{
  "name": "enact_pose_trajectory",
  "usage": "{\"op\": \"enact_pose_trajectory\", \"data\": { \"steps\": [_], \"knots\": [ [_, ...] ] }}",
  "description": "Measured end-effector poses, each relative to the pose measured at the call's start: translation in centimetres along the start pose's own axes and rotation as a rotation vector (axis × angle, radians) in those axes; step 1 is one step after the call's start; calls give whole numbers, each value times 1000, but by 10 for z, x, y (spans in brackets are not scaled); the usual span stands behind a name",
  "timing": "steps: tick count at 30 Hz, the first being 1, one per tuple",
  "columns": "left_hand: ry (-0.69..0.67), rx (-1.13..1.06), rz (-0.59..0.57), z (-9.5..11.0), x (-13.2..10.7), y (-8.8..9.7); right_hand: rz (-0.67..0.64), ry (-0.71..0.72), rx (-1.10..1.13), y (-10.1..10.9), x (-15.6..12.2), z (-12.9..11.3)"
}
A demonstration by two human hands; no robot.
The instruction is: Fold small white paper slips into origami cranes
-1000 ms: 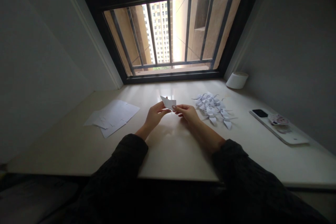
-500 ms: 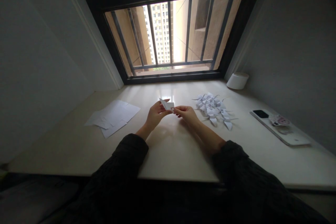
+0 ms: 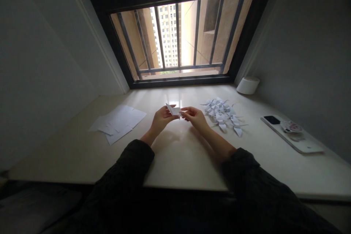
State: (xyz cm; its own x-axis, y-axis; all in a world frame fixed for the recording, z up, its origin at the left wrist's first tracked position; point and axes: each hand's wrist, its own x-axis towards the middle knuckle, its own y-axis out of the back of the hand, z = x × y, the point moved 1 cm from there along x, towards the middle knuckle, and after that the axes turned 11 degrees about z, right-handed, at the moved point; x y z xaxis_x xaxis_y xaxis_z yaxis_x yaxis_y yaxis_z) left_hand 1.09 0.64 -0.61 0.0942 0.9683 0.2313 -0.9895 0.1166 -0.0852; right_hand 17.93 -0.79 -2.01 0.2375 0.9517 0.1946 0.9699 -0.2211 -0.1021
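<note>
A small folded piece of white paper (image 3: pixel 173 110) is held up between my hands, just above the pale sill. My left hand (image 3: pixel 162 118) is closed on its left side, thumb in front and fingers behind. At the paper's right end, my right hand (image 3: pixel 194 116) pinches the edge between thumb and fingertips. Its exact fold shape is too small to make out. To the right of my right hand lies a heap of several folded white paper cranes (image 3: pixel 219 109).
Flat white paper sheets (image 3: pixel 123 120) lie on the sill (image 3: pixel 178 164) at left. A phone (image 3: pixel 293 135) with a grip on its back rests at right. A white rounded object (image 3: pixel 248 85) stands in the back right corner, near the barred window (image 3: pixel 181 40).
Both hands and the folded paper have shifted very slightly left, with the right hand's fingers adjusting at the paper's right end. The other things stay put.
</note>
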Motion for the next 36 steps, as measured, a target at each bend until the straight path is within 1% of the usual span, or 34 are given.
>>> {"op": "enact_pose_trajectory", "data": {
  "steps": [4, 6, 8, 10, 12, 13, 16, 17, 19, 22, 24, 29, 36],
  "knots": [
    [44, -88, 92, 2, 1, 1, -103, 64, 91, -1, -1, -6],
    [76, -119, 100, 0, 2, 2, -139, 126, 94, -1, -3, -8],
    [124, -146, 79, -4, 3, 4, -147, 191, 61, -1, -4, -9],
    [171, -175, 50, -8, 4, 5, -128, 264, 9, -1, -5, -9],
    [202, -196, 18, -12, 3, 4, -77, 359, -71, -1, -7, -12],
    [216, -197, 0, -13, 3, 4, -33, 421, -135, 0, -8, -14],
    [260, -185, -63, -14, 0, 0, 128, 662, -366, 2, -14, -22],
    [269, -181, -80, -14, -1, -1, 145, 730, -429, 3, -15, -25],
    [272, -174, -101, -14, -2, -2, 139, 846, -526, 5, -17, -28],
    [257, -162, -115, -14, -3, -2, 99, 969, -636, 9, -18, -31],
    [238, -158, -121, -13, -3, -2, 114, 1001, -663, 10, -17, -30],
    [185, -150, -125, -7, -4, -4, 166, 978, -621, 11, -17, -29],
    [176, -99, -155, 9, -7, -8, 163, 948, -556, 11, -16, -32]
  ]
}}
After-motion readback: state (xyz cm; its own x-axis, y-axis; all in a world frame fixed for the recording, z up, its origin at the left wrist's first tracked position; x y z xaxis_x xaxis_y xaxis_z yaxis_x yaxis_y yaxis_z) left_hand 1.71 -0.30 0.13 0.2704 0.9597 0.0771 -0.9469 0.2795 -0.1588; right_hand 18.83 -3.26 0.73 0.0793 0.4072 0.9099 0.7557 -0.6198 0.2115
